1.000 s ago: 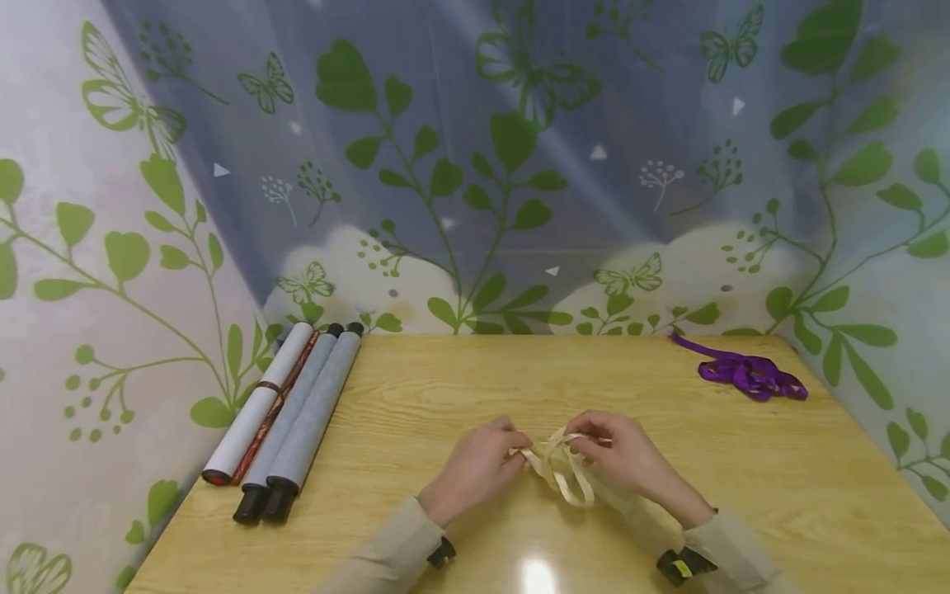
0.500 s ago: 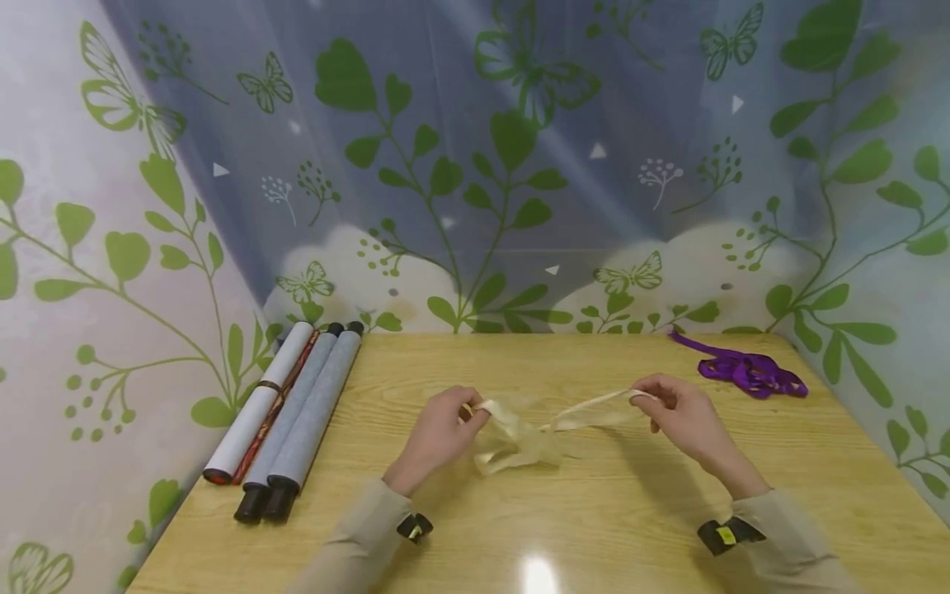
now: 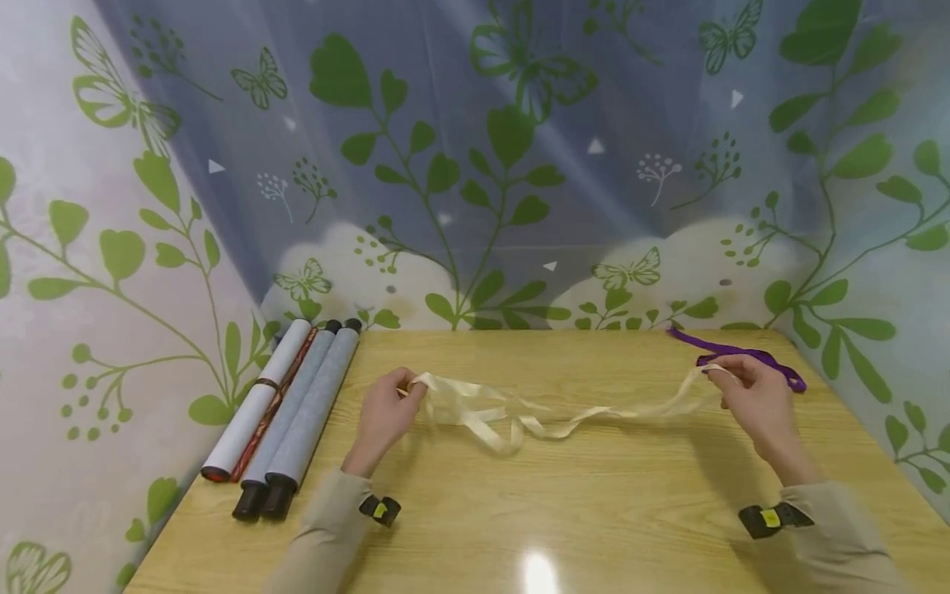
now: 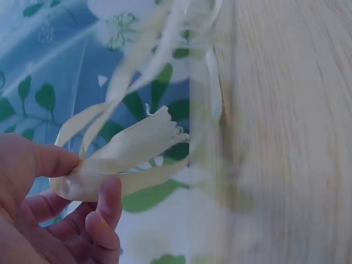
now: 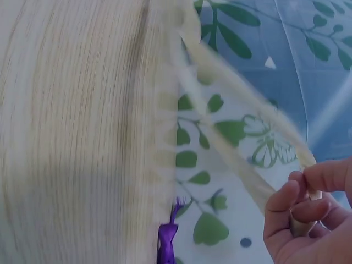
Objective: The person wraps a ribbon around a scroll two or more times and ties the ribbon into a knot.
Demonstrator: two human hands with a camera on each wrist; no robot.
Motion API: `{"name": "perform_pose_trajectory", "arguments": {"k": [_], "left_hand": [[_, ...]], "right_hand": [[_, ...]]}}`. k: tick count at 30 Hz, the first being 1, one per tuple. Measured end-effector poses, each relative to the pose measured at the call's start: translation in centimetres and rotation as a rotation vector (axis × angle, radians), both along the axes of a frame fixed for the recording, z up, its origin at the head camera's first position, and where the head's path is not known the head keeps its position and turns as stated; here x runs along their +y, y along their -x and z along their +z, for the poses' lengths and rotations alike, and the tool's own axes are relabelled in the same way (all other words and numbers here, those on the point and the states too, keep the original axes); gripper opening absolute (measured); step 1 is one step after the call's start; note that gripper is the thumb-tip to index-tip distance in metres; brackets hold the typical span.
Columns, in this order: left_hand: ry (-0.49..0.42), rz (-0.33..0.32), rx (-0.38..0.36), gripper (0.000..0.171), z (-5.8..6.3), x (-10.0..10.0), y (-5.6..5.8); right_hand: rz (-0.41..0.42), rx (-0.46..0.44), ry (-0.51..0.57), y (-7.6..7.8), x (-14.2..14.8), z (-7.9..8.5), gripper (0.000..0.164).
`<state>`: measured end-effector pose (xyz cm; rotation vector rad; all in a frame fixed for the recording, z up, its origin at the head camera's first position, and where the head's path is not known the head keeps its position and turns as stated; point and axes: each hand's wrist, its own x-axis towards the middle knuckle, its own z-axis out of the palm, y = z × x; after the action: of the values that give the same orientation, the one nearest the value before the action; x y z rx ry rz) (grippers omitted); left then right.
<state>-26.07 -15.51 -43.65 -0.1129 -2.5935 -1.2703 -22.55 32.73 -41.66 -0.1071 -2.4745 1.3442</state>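
Note:
A cream ribbon (image 3: 567, 425) stretches in loose waves and loops between both hands over the wooden table. My left hand (image 3: 386, 412) pinches its left end between thumb and fingers. In the left wrist view a frayed end of the ribbon (image 4: 140, 137) sticks out past the fingertips, with more loops trailing away. My right hand (image 3: 757, 404) pinches the other end; in the right wrist view two strands of ribbon (image 5: 242, 91) run off from the fingers. Behind the right hand, partly hidden by it, lies a heap of purple ribbon (image 3: 772, 363).
On the table's (image 3: 594, 503) left side lie a white roll (image 3: 256, 404) with a dark band, a thin reddish patterned strip (image 3: 275, 404) and two grey-blue rolls (image 3: 315, 404) with black ends. A patterned curtain (image 3: 460, 165) hangs behind the table's far edge.
Both hands have moved apart, the left hand leftward and the right hand rightward and slightly up. The cream ribbon has gone from a bunched tangle to a long, loose span between them.

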Motion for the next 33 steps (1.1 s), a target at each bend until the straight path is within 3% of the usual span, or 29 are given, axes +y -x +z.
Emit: {"name": "perform_pose_trajectory", "arguments": {"k": [7,12,14,18,22,25,31,33], "left_hand": [[0.067,0.036,-0.045,0.013,-0.2,-2.6,0.5],[0.092,0.081,-0.042,0.013,-0.1,-3.5,0.6],[0.091,0.087,-0.043,0.014,-0.1,-3.7,0.6],[0.124,0.115,-0.023,0.023,0.0,-3.9,0.4],[0.133,0.105,0.0,0.035,0.3,-3.6,0.2],[0.183,-0.004,-0.003,0.031,0.2,-2.7,0.2],[0.426,-0.374,-0.023,0.035,-1.1,0.2,-0.1],[0.5,-0.451,-0.023,0.035,-1.7,0.9,-0.2]], "right_hand": [[-0.057,-0.015,0.022,0.0,1.4,-0.1,0.036],[-0.081,-0.056,0.078,0.3,2.0,-0.4,0.024],[-0.064,-0.072,0.125,0.3,2.1,-0.6,0.017],[0.005,-0.095,0.182,0.4,2.2,-0.7,0.027],[0.084,-0.078,0.097,0.4,1.4,-0.9,0.031],[0.195,-0.082,-0.073,0.4,-0.3,-1.1,0.033],[0.61,-0.158,-0.407,0.3,-5.2,-2.7,0.04],[0.669,-0.177,-0.482,0.1,-6.4,-3.4,0.045]]}}
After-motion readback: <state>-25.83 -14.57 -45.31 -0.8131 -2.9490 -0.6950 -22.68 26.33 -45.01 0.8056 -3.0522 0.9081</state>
